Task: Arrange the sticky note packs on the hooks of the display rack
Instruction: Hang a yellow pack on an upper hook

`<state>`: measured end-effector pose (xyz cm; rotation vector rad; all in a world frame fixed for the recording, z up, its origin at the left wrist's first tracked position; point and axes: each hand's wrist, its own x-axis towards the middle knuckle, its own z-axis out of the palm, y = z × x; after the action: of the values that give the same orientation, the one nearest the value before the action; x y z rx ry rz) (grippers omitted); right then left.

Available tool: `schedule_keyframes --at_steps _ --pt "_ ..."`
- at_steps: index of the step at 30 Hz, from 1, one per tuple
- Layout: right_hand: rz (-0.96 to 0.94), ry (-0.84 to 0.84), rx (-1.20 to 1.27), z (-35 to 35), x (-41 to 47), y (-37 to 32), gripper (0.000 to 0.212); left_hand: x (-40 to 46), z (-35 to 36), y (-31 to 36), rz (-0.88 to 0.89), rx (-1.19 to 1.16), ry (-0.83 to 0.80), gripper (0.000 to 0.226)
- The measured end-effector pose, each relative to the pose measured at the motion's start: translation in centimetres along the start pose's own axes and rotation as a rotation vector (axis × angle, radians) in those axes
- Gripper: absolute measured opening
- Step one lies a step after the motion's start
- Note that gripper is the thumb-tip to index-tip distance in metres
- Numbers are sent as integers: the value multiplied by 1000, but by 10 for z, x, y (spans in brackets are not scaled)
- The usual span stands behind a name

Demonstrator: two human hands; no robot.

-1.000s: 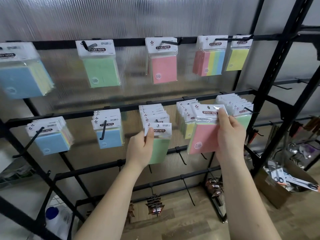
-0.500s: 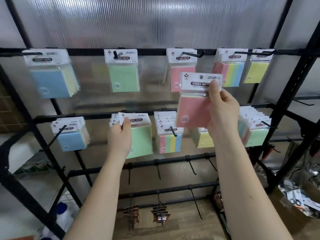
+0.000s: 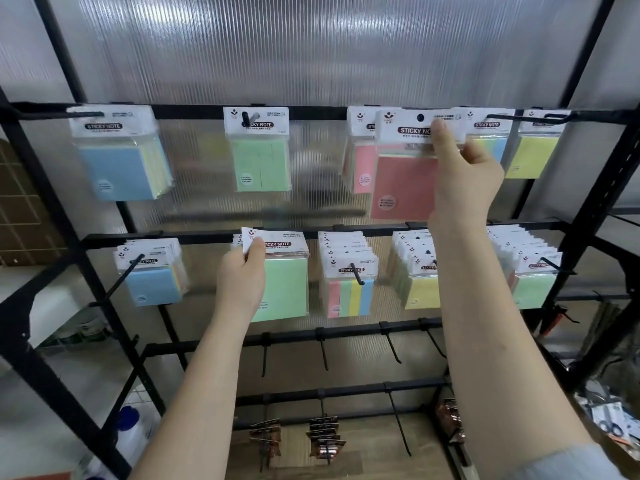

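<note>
My right hand (image 3: 462, 171) pinches the header of a pink sticky note pack (image 3: 403, 188) at the top rail of the black display rack (image 3: 311, 111). The pack's hang hole sits over a hook tip, in front of another pink pack (image 3: 360, 168) hanging there. My left hand (image 3: 240, 277) pinches the header corner of a green sticky note pack (image 3: 285, 289) at the middle rail, in front of more packs on that hook. Blue (image 3: 119, 168), green (image 3: 259, 161) and yellow (image 3: 531, 155) packs hang along the top rail.
On the middle rail hang stacks of blue (image 3: 152, 284), multicolour (image 3: 349, 292), yellow (image 3: 420, 289) and green (image 3: 533, 285) packs. Bare hooks (image 3: 393, 348) stick out from the lower rails. Copper clips (image 3: 323, 436) hang near the floor. A box of scissors (image 3: 613, 420) stands at the lower right.
My right hand raised the pink pack from the middle rail up to a top-rail hook. My left hand carried the green pack leftward along the middle rail.
</note>
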<state>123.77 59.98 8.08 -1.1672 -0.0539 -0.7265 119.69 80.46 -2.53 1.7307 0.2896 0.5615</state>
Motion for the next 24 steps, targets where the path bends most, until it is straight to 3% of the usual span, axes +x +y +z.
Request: schedule_keyframes --at_steps 7,11,15,19,24 --pt "-59 -5 28 4 7 1 42 3 2 6 -1 5 -5 44" --pt "-99 7 17 2 12 1 48 9 3 6 13 16 -9 42" --pt "-92 -10 6 0 15 6 42 11 6 9 33 20 -7 42" --pt "-64 -20 -33 3 19 14 50 11 11 13 62 44 -16 46" --pt "-35 -47 -113 15 35 29 38 13 13 15 77 16 -8 47"
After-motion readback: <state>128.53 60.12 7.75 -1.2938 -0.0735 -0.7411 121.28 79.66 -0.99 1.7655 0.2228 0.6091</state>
